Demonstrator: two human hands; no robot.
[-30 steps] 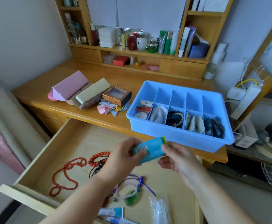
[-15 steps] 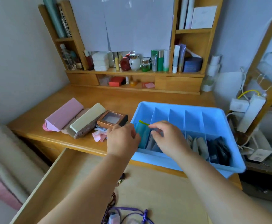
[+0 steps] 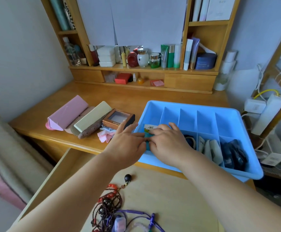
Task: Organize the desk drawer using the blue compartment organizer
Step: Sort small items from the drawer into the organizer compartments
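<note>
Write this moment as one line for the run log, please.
stage: placing | hands: left hand and right hand on teal packet | where: front-left compartment of blue organizer | drawer: open

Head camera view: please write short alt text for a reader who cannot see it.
Both hands, left and right, press a teal packet into a front compartment of the blue organizer on a wooden desk, above an open drawer holding bead strings.
</note>
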